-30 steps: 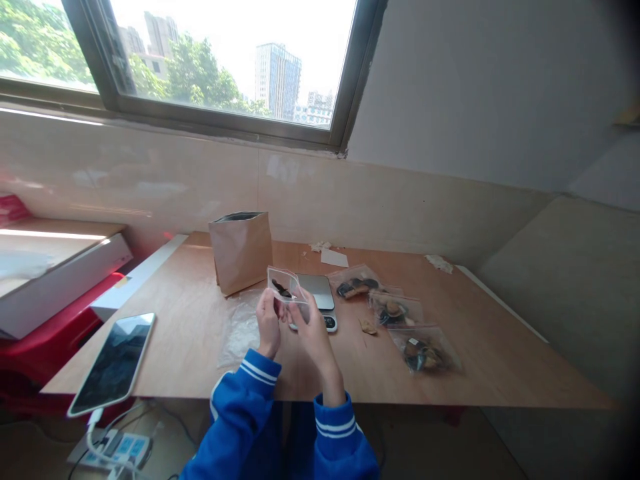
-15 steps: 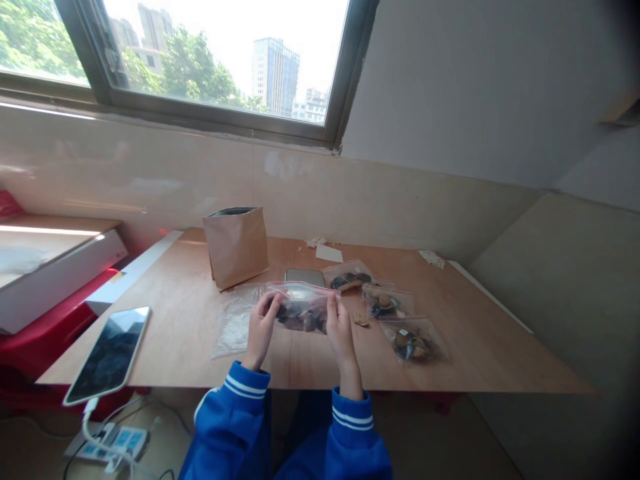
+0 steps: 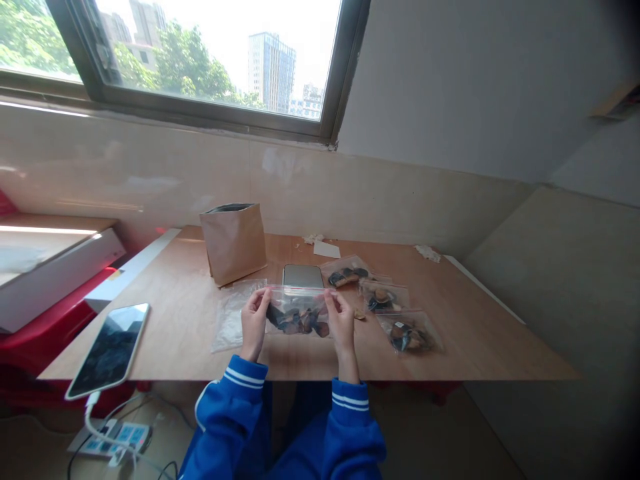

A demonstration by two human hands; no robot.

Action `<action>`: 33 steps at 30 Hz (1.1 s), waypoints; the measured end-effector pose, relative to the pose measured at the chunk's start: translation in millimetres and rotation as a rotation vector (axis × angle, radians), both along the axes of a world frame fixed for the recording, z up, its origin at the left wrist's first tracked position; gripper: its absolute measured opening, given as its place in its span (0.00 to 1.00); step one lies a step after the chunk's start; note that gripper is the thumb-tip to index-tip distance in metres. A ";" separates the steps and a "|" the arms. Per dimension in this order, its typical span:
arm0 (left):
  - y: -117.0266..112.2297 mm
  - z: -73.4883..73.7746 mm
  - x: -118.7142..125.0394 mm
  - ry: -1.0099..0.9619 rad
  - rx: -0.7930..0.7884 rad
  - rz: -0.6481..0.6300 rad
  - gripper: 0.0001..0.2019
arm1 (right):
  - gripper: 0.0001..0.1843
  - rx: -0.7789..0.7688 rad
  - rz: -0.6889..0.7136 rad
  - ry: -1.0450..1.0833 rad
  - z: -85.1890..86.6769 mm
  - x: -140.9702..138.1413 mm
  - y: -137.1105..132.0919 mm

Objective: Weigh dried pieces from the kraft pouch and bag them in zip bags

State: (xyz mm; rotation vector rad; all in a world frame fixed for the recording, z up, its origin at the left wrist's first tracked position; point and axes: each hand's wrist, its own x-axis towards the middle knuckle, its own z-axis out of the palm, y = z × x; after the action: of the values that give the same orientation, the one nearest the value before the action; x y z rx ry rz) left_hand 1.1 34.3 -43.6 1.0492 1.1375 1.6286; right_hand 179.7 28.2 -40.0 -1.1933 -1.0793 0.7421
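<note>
Between my two hands a clear zip bag (image 3: 299, 321) with dark and brown dried pieces in it is held up above the table. My left hand (image 3: 255, 323) pinches its upper left corner, and my right hand (image 3: 340, 323) pinches the upper right one. The bag's red-lined zip edge runs straight across between them. Just behind it lies a flat silver device like a small scale (image 3: 303, 276), partly covered by the bag. Flat clear bags (image 3: 233, 323) lie beside my left hand. A loose brown piece (image 3: 359, 314) is next to my right hand.
Three filled zip bags (image 3: 410, 335) lie on the right of the wooden table (image 3: 475, 347). An open brown paper bag (image 3: 234, 245) stands at the back left. A phone (image 3: 110, 350) on a charging cable overhangs the left edge. White paper (image 3: 327, 249) lies near the wall.
The bag's top edge has gone from slack and bowed to stretched straight. My hands have moved slightly apart, and the bag faces me more fully. The whole view has shifted a little.
</note>
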 end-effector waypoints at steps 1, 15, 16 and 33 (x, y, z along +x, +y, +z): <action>1.0 -3.3 -1.2 0.012 -0.019 -0.017 0.18 | 0.24 -0.005 0.014 0.009 -6.4 4.5 1.8; 10.9 -28.7 -17.9 0.151 -0.103 -0.077 0.22 | 0.24 -0.041 0.067 -0.129 -33.7 32.8 2.5; 10.8 -29.1 -18.0 0.194 -0.086 -0.058 0.21 | 0.23 -0.035 0.050 -0.150 -34.1 31.5 2.6; 3.5 -19.9 -6.1 0.169 -0.051 -0.092 0.17 | 0.18 -0.021 0.053 -0.066 -39.6 35.7 -1.6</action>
State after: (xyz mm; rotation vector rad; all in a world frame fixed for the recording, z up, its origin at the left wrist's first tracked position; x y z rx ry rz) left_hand -5.1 37.8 -63.5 1.2062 1.2160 1.4541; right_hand 215.4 26.6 -79.6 -1.2184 -1.1643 0.7605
